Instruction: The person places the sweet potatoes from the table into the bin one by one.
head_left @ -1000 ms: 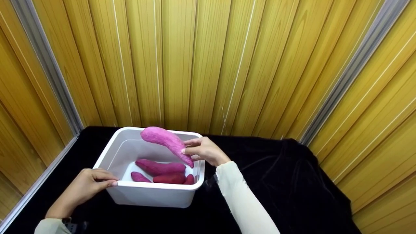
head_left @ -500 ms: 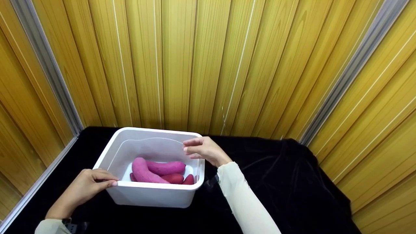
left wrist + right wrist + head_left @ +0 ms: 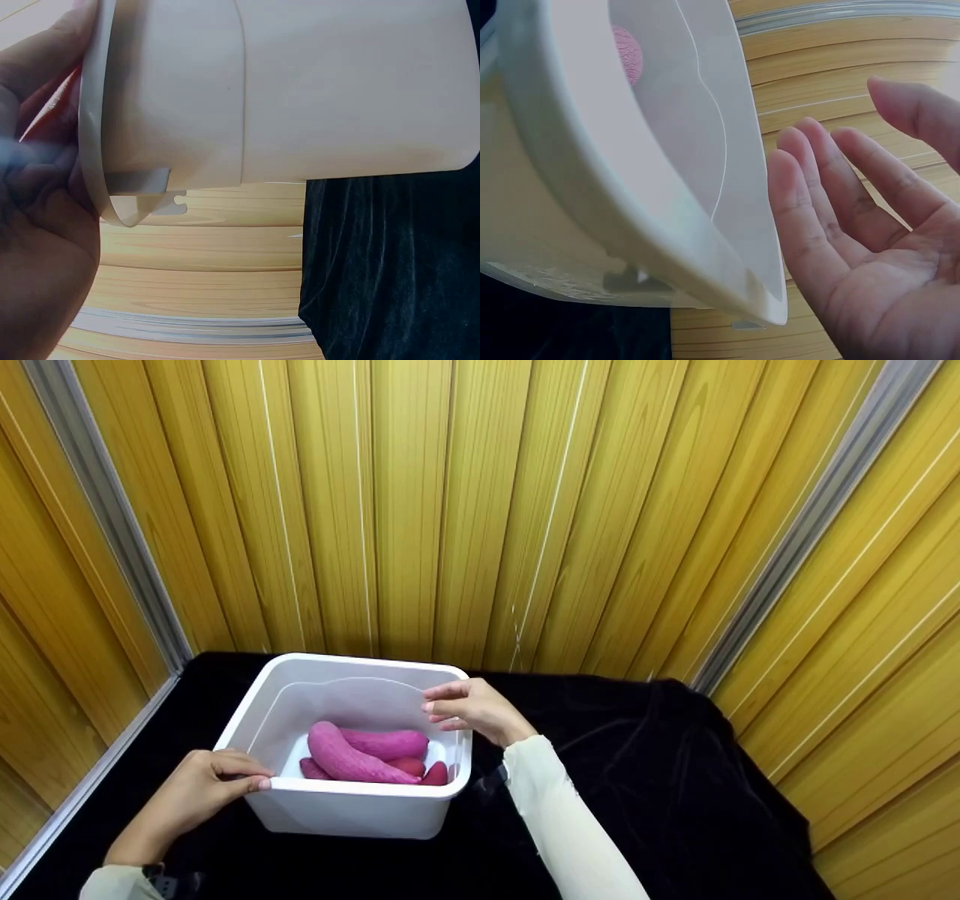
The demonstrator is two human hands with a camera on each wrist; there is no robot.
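Observation:
A white plastic tub (image 3: 345, 810) stands on a black cloth in the head view. Inside it lie several purple-pink and red sweet potatoes; a curved pink sweet potato (image 3: 349, 754) rests across the others, its narrow end toward the front right. Behind that one lies another long purple sweet potato (image 3: 397, 744). My left hand (image 3: 206, 787) grips the tub's front left corner, thumb on the front rim. In the left wrist view the fingers are at the rim (image 3: 91, 120). Over the tub's right side hovers my right hand (image 3: 476, 710), fingers apart and holding nothing.
Black cloth (image 3: 637, 780) spreads under the tub and out to the right, with folds in it. Yellow wood-patterned panels (image 3: 487, 510) rise close behind the tub and at both sides. Grey metal strips (image 3: 112, 502) run along the corners.
My right hand has let go of the curved sweet potato, which dropped into the tub onto the others and then turned slightly. The left hand has stayed on the rim.

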